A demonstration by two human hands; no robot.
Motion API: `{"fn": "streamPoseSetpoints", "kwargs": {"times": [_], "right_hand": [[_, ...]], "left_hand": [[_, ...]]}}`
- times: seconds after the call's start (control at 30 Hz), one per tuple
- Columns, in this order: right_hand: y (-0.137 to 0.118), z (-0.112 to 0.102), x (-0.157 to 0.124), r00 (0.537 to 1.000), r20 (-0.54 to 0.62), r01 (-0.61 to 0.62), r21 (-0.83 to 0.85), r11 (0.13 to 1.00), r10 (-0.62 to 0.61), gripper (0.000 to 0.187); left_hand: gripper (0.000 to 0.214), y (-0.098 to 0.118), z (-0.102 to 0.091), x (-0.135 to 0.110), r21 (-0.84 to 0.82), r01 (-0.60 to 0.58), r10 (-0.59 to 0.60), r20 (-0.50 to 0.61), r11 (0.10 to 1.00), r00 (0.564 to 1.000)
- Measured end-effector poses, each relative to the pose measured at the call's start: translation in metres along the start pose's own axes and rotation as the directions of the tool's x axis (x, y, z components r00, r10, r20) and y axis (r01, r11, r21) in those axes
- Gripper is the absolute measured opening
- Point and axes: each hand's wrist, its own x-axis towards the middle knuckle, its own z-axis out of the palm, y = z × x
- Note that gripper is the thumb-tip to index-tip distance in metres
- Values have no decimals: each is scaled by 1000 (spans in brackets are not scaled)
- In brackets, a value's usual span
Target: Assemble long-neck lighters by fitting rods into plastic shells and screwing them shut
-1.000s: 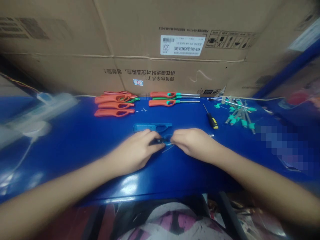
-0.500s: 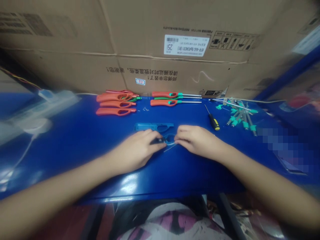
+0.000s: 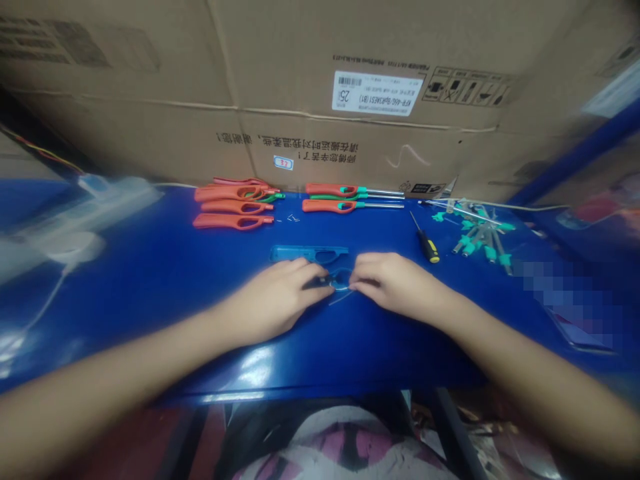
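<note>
Between my two hands is a blue lighter shell half (image 3: 341,277) with a trigger opening. My left hand (image 3: 285,293) is closed around its handle end, covering most of it, and a dark part shows beside the thumb. My right hand (image 3: 387,280) pinches at the shell's front end; its fingertips hide what exactly they grip. A thin pale tube or wire (image 3: 343,297) lies along the near side of the shell. Just behind my left hand rests a second blue shell half (image 3: 310,254), flat on the table.
Orange lighter handles (image 3: 235,221) are stacked at the back left, with tiny metal bits (image 3: 293,218) beside them. Lighters with metal barrels (image 3: 327,206) lie at the back middle. To the right are a screwdriver (image 3: 427,245) and several metal tubes with green parts (image 3: 485,233). A cardboard sheet (image 3: 175,133) stands behind.
Both hands stay nearly in place at the blue shell half, with only slight finger movement. The whole view has shifted a little.
</note>
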Motion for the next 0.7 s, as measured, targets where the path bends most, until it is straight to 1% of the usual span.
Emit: {"fn": "streamPoseSetpoints", "kwargs": {"times": [0.23, 0.33, 0.37, 0.43, 0.5, 0.57, 0.6, 0.67, 0.7], "right_hand": [[0, 1, 0, 1000, -19, 10, -6, 1000, -10, 14], [0, 2, -1, 998, -61, 25, 43, 999, -22, 15], [0, 2, -2, 995, -95, 31, 68, 997, -24, 15], [4, -1, -2, 980, -198, 44, 107, 993, -22, 16], [13, -5, -3, 948, -319, 39, 101, 994, -5, 17], [30, -12, -3, 909, -415, -18, 51, 999, 37, 18], [41, -17, -4, 886, -457, -72, 28, 997, 76, 18], [68, -25, -6, 837, -502, -278, -45, 959, 219, 20], [82, -28, -8, 821, -490, -381, -85, 921, 294, 23]], "left_hand": [[42, -2, 1, -1, -3, -16, 16, -11, 1000, 1000], [40, -4, 2, -1, -61, -12, 10, -27, 998, 1000], [39, -6, 2, -1, -95, -5, 2, -35, 996, 999], [37, -10, 2, -1, -160, 6, -15, -53, 987, 998], [37, -14, 2, -2, -204, 13, -27, -65, 979, 998], [37, -18, 1, -2, -222, 15, -30, -64, 975, 998], [37, -20, 1, -2, -226, 15, -29, -61, 974, 998], [37, -22, 1, -3, -225, 14, -28, -57, 974, 998], [37, -22, 1, -3, -222, 13, -27, -57, 975, 998]]}}
